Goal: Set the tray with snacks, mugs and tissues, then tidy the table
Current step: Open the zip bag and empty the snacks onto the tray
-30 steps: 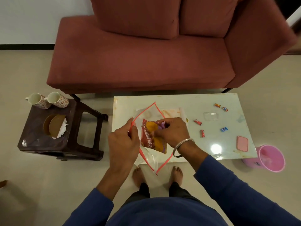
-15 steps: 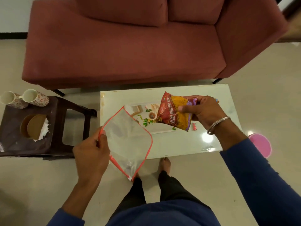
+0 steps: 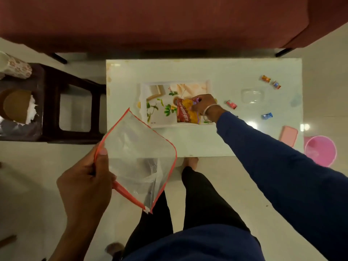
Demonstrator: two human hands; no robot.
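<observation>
Since half a second earlier, the right hand (image 3: pixel 204 104) has moved from above the table down to the tray (image 3: pixel 156 117), carrying the snack packet (image 3: pixel 186 113) with it. The left hand (image 3: pixel 84 183) has kept its position, near and left of the table.

Right hand: fingers and thumb are curled around the far end of the snack packet in a pinch grip. The packet lies over the right part of the tray, its near end reaching the tray's near rim. Whether the packet rests fully on the tray surface cannot be told. A metal bangle (image 3: pixel 209 113) sits on the wrist.

Left hand: thumb and fingers pinch the left edge of a clear zip bag (image 3: pixel 139 153) with a red border. The bag hangs open-faced over the floor at the near edge of the table (image 3: pixel 188 72).

The tray sits in the middle of the table. To its right, apart from one another, lie four wrapped candies (image 3: pixel 232 104), a clear lid (image 3: pixel 252 95) and a pink box (image 3: pixel 288 136). A pink bucket (image 3: pixel 321 150) stands on the floor just right of the table. On the dark stool (image 3: pixel 75 110) at left stand a mug (image 3: pixel 18 69) and a tissue holder (image 3: pixel 17 106).
</observation>
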